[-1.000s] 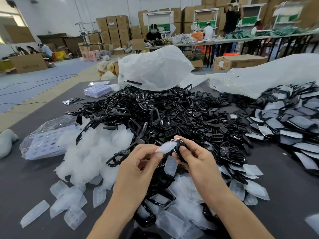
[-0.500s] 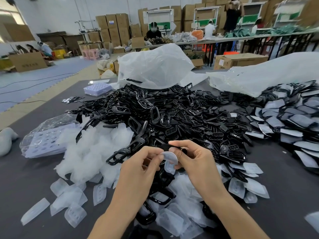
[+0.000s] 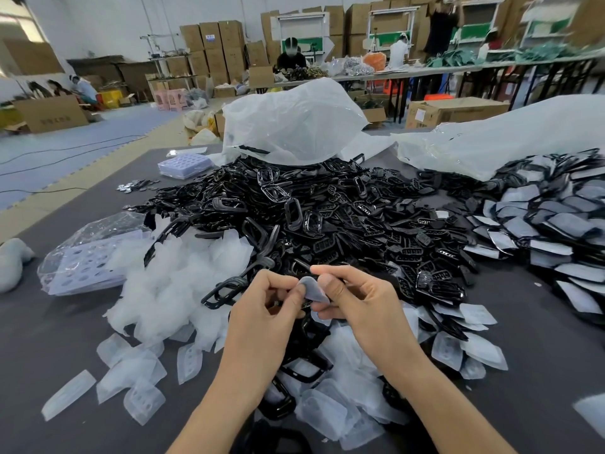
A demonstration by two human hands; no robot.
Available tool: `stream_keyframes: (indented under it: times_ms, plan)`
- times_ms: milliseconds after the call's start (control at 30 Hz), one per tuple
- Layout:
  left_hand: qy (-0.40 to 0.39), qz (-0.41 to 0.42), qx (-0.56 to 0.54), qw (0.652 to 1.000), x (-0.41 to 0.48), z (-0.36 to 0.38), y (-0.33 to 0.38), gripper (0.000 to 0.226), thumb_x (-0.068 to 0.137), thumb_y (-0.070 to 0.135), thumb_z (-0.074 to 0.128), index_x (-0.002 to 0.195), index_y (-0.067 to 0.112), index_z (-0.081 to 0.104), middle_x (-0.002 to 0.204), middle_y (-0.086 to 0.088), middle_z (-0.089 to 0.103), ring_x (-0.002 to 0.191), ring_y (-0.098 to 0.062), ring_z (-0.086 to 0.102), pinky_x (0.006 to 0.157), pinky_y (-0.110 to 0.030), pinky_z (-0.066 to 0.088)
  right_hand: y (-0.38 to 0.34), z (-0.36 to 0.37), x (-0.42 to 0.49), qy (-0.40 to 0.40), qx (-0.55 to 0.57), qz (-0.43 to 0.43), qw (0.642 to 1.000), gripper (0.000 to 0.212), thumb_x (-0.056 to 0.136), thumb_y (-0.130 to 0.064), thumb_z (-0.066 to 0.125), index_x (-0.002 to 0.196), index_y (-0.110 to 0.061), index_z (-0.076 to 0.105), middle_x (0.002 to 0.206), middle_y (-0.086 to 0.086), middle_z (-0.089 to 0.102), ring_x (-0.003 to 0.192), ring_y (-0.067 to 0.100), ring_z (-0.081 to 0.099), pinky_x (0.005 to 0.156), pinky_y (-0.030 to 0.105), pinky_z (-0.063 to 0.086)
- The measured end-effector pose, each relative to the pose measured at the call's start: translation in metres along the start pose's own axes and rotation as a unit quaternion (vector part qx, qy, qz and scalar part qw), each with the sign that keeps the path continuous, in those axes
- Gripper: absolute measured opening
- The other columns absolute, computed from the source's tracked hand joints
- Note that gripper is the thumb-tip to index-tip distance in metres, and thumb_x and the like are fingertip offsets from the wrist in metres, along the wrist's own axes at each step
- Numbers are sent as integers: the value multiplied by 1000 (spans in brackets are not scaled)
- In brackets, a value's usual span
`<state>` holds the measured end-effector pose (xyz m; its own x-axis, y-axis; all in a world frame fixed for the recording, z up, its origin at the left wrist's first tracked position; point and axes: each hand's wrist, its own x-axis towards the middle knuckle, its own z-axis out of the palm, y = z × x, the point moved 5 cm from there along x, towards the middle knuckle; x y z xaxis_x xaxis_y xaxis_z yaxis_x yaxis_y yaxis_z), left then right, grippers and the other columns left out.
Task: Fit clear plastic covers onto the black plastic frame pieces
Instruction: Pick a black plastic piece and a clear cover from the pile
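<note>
A clear plastic cover (image 3: 313, 290) sits between both my hands, low over the table's near middle. My left hand (image 3: 268, 309) pinches its left edge and my right hand (image 3: 357, 303) pinches its right side with thumb on top. A black frame piece under the cover is mostly hidden by my fingers. A big heap of black frame pieces (image 3: 327, 217) lies just behind my hands. Loose clear covers (image 3: 170, 290) are piled to the left and under my wrists.
Finished covered pieces (image 3: 556, 224) are stacked at the right. A clear bag holding a perforated tray (image 3: 88, 257) lies at the left, a white tray (image 3: 185, 163) farther back. Large plastic bags (image 3: 294, 122) stand behind the heap. The grey table (image 3: 42, 342) shows at the left.
Both hands have lowered slightly toward me. The cover has turned from sticking up between the fingers to lying flat over the black piece, with my right thumb now on it.
</note>
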<state>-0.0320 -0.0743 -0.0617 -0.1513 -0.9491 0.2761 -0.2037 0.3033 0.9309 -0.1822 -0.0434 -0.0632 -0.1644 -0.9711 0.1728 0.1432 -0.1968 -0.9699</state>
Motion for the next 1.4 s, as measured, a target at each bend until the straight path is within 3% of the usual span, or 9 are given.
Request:
stream_keyframes:
  times_ms: [100, 267, 500, 667, 767, 967, 1067, 1233, 1400]
  plan:
    - [-4, -18, -27, 999, 3, -2, 0, 9, 93, 14, 68, 91, 21, 63, 82, 2, 70, 75, -13, 69, 73, -26, 55, 1, 3, 0, -13, 29, 12, 999, 20, 88, -42, 65, 99, -34, 80, 96, 3, 79, 82, 22, 76, 74, 23, 59]
    - [-32, -30, -98, 994, 3, -2, 3, 10, 97, 10, 62, 101, 18, 66, 86, 0, 74, 77, -14, 72, 74, -18, 55, 4, -5, 2, 13, 9, 9, 1000, 18, 93, -10, 70, 101, -25, 77, 76, 5, 77, 69, 11, 72, 67, 16, 55]
    - [-64, -23, -106, 992, 2, 2, 5, 19, 98, 10, 59, 105, 23, 72, 91, 1, 76, 84, -15, 74, 78, -20, 57, 2, -9, 2, 18, -4, -3, 1000, 17, 94, -13, 69, 100, -26, 77, 73, 3, 76, 64, 7, 68, 64, 14, 52]
    - [-54, -22, -67, 996, 2, 3, 3, 21, 93, 15, 66, 91, 35, 70, 81, -8, 70, 72, -12, 68, 73, -17, 55, 5, -6, 1, 1, -22, -17, 1000, 19, 96, -16, 68, 98, -34, 75, 83, 3, 77, 74, 12, 73, 70, 18, 55]
    - [-66, -12, -76, 995, -1, 7, 6, 24, 93, 12, 67, 89, 35, 70, 75, -2, 71, 68, -8, 66, 70, -15, 53, 8, -3, 1, -10, -12, -13, 1000, 20, 92, -14, 74, 95, -33, 71, 85, 1, 77, 75, 13, 72, 69, 19, 56]
    - [-105, 20, -76, 991, -8, 9, 14, 37, 101, 6, 53, 107, 36, 74, 84, 2, 74, 81, -15, 71, 80, -22, 56, 6, -8, 2, -12, -26, -25, 999, 22, 75, -40, 83, 91, -38, 69, 79, -4, 75, 68, 6, 67, 64, 16, 52]
    - [-110, 17, -91, 990, -10, 9, 15, 38, 103, 6, 50, 111, 33, 75, 87, -2, 75, 85, -18, 71, 83, -27, 58, 5, -9, 2, -14, -40, -33, 999, 18, 81, -30, 81, 90, -37, 68, 74, -4, 73, 64, 5, 65, 63, 15, 51]
    - [-113, 30, -56, 992, -9, 11, 18, 26, 98, 11, 60, 113, 28, 72, 74, 4, 71, 76, -7, 69, 77, -14, 52, 4, -9, 1, -21, -39, -24, 999, 14, 92, -17, 74, 96, -28, 67, 74, -5, 73, 66, 7, 67, 62, 17, 52]
    - [-106, 30, -43, 993, -7, 10, 14, 28, 98, 10, 61, 111, 32, 72, 74, 3, 71, 73, -10, 68, 74, -15, 52, 3, -11, 0, -18, -44, -11, 999, 8, 95, -16, 70, 101, -20, 67, 75, -2, 75, 68, 8, 70, 65, 17, 54]
